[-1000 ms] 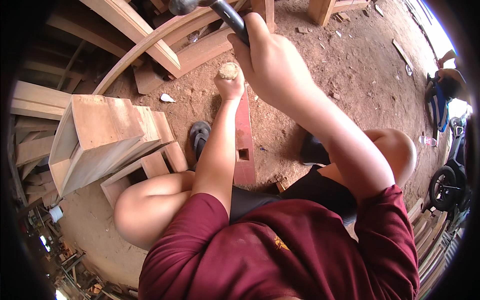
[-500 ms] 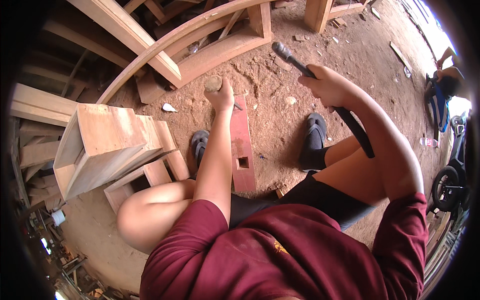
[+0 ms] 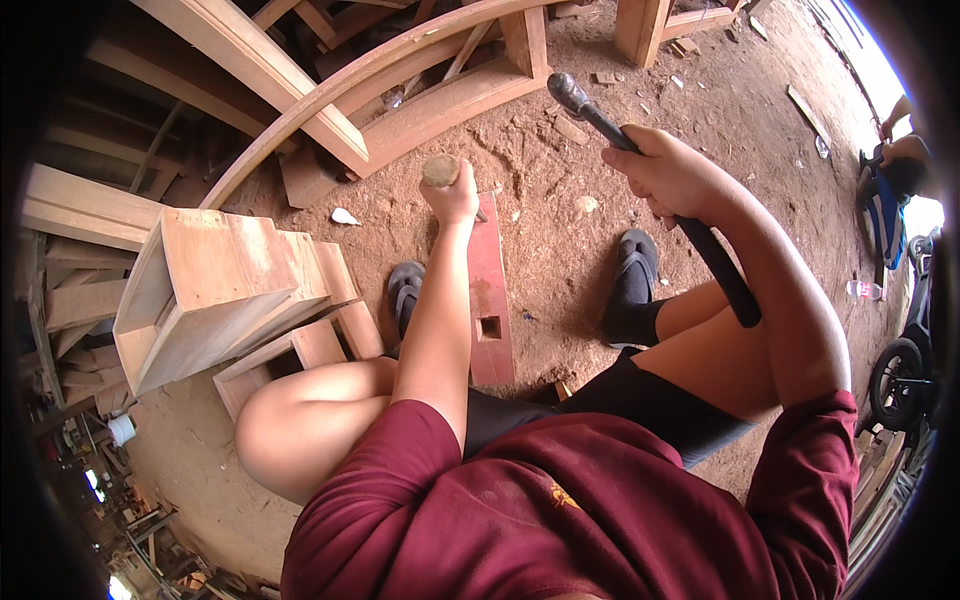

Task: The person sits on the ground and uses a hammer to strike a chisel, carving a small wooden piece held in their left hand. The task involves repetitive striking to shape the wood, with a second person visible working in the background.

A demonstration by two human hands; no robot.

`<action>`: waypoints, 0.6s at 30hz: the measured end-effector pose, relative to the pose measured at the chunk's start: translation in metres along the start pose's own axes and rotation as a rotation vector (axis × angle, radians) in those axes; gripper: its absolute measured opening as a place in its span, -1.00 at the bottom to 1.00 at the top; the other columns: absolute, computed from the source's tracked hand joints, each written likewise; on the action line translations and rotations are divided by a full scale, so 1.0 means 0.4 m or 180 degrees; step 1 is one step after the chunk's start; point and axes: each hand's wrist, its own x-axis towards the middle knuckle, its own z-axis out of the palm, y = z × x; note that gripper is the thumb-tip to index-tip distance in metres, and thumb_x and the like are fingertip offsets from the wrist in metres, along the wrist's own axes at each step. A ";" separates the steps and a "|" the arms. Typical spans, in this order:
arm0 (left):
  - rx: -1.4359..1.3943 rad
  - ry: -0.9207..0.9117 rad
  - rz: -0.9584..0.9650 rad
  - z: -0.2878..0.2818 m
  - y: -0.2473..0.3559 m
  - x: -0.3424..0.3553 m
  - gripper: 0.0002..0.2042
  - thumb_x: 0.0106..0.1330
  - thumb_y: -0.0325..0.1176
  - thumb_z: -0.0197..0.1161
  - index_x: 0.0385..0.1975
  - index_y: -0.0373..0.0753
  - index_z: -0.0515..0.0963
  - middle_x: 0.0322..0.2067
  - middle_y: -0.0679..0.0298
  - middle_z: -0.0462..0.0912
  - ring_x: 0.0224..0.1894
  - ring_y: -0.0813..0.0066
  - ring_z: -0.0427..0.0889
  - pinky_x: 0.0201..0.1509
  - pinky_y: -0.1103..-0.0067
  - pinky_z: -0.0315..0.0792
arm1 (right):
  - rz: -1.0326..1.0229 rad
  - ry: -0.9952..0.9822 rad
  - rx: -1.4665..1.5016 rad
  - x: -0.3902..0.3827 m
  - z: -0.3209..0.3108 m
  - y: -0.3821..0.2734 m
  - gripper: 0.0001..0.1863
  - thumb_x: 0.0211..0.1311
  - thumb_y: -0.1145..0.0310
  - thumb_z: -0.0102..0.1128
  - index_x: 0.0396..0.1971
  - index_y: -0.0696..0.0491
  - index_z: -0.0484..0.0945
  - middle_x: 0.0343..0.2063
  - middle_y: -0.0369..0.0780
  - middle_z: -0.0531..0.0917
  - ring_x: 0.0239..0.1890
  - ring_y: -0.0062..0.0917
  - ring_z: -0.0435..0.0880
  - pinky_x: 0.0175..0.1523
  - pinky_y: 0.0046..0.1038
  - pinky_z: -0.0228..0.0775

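- I see the hammer out to the right of the left hand; a second ago it was raised ahead of that hand, so the handled tool's butt now stands uncovered and no blow is landing.
- I have the right hand wrapped round the hammer, the left round the handled tool; its tip is hidden from me.
- The reddish board lies below the left hand.
- Bare ground opens between the hands. I'd mind the wooden frame ahead of the left hand and the stepped wooden piece to its left.
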 end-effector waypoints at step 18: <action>0.0284 0.0277 0.0408 0.017 0.030 -0.024 -0.88 0.18 -0.40 0.29 -0.55 -0.25 0.56 -0.63 0.32 0.62 -0.56 0.52 0.65 -0.46 0.54 0.49 | -0.0563 0.0222 -0.0209 0.023 0.066 -0.016 -0.70 0.45 0.16 -0.02 -0.33 0.11 0.38 -0.64 -0.35 0.36 -0.71 -0.64 0.34 -0.62 -0.41 0.25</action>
